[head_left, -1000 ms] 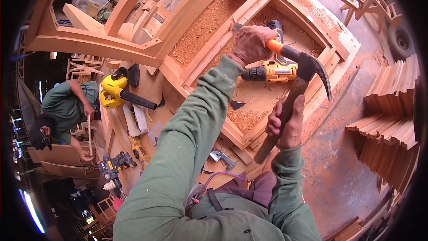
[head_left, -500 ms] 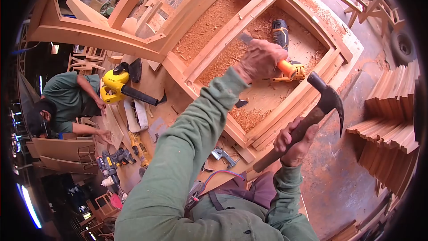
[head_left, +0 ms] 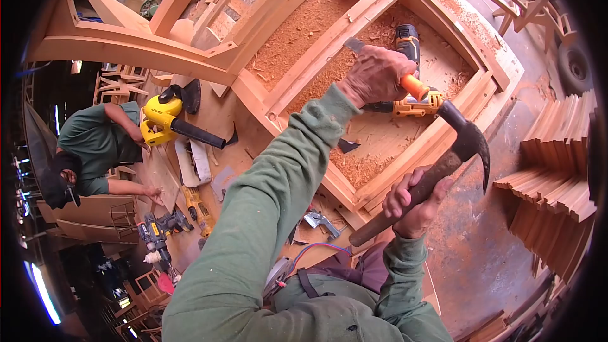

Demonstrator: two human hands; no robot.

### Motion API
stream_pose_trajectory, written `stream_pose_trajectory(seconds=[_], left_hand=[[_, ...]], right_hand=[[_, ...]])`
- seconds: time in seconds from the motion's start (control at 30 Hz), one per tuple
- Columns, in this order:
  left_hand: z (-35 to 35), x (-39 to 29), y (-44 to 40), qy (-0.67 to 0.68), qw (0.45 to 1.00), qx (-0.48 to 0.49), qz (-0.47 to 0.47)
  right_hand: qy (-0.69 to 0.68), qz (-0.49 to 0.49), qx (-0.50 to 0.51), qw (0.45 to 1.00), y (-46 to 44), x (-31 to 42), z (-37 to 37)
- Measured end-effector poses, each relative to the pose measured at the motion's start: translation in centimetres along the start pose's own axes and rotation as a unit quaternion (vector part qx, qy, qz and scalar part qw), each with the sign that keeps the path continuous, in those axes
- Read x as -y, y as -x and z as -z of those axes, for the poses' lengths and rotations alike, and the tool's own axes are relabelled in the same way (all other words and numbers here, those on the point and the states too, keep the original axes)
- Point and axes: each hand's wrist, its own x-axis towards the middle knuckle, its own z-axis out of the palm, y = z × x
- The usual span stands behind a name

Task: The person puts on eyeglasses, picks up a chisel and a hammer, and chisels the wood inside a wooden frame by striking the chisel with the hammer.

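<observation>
My left hand (head_left: 378,75) is closed around a chisel (head_left: 415,87) with an orange handle. Its blade pokes out past my knuckles, close to the middle rail of a wooden frame (head_left: 306,80). In my right hand (head_left: 417,202) is a claw hammer (head_left: 470,140), gripped by its wooden handle, its head up near the frame's right edge and apart from the chisel. Behind the chisel handle, a yellow and black cordless drill (head_left: 407,43) lies inside the frame among wood shavings (head_left: 304,19).
A yellow blower (head_left: 162,117) and more power tools (head_left: 155,234) lie on the left. Beyond them a person in green (head_left: 101,133) bends over wooden pieces. Stacked wood strips (head_left: 551,164) stand at the right. A large curved wooden frame (head_left: 145,54) rises at the upper left.
The chisel and my left hand have shifted slightly right, and the blade end shows more clearly. My right hand with the hammer has barely moved; the hammer handle's lower end has swung slightly left.
</observation>
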Motion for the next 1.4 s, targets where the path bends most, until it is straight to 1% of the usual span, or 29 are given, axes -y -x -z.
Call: stream_pose_trajectory(seconds=[0.1,0.2,0.23,0.27,0.33,0.37,0.43,0.47,0.53,0.6,0.67,0.77,0.87,0.97,1.03,1.13,1.33,1.4], left_hand=[[-0.2,0.1,0.0,-0.004,1.000,-0.004,-0.003],[-0.2,0.5,0.1,0.008,1.000,-0.023,-0.010],[-0.3,0.6,0.1,0.017,0.999,-0.033,-0.014],[-0.4,0.7,0.2,0.016,0.999,-0.042,-0.011],[0.0,1.3,0.0,0.010,0.998,-0.060,-0.009],[0.1,1.3,0.1,0.030,0.996,-0.078,-0.020],[0.2,1.1,0.4,0.025,0.997,-0.069,-0.019],[0.2,1.2,0.2,0.022,0.997,-0.067,-0.021],[0.2,0.9,0.2,0.030,0.997,-0.062,-0.031],[0.1,-0.1,0.0,0.050,0.996,-0.063,-0.042],[0.2,-0.4,-0.3,0.041,0.997,-0.058,-0.034],[0.2,-0.2,-0.2,0.038,0.998,-0.053,-0.024],[0.1,0.3,-0.2,0.034,0.998,-0.052,-0.021],[-0.1,0.4,-0.2,0.036,0.998,-0.054,-0.019],[0.1,0.4,-0.3,0.050,0.996,-0.068,-0.022],[0.3,0.4,0.0,0.048,0.997,-0.042,-0.036],[0.0,0.6,-0.4,0.049,0.997,-0.064,-0.012],[-0.2,0.5,-0.6,0.054,0.997,-0.058,0.011]], right_hand=[[-0.117,0.058,0.041,0.991,-0.1,-0.9,-0.6],[-0.156,0.061,0.027,0.985,-0.5,-1.8,-1.7],[-0.125,0.048,0.032,0.990,-0.9,-2.3,-1.9],[-0.069,-0.011,0.033,0.997,-1.5,-2.2,-2.0],[-0.031,-0.054,0.018,0.998,-2.0,-1.5,-2.0],[-0.039,-0.034,0.020,0.998,-2.1,-1.4,-2.1],[-0.055,0.004,0.018,0.998,-1.0,-1.2,-2.0],[-0.072,0.038,0.012,0.997,-0.6,-1.1,-2.1],[-0.083,0.067,0.022,0.994,-0.4,-1.1,-1.3],[-0.075,0.056,0.016,0.995,-0.2,-1.0,-1.1],[-0.074,0.037,0.013,0.997,-0.3,-0.7,-1.3],[-0.050,0.041,0.019,0.998,-0.5,-1.0,-1.5],[-0.055,0.044,0.030,0.997,-0.9,-1.5,-1.5],[-0.040,0.028,0.034,0.998,-1.2,-1.3,-1.4],[-0.065,0.041,0.035,0.996,-1.3,-1.3,-1.2],[-0.088,0.054,0.036,0.994,-1.4,-1.0,-1.1],[-0.085,0.066,0.035,0.994,-1.9,-0.6,-1.4],[-0.088,0.077,0.059,0.991,-2.1,-0.7,-1.5]])
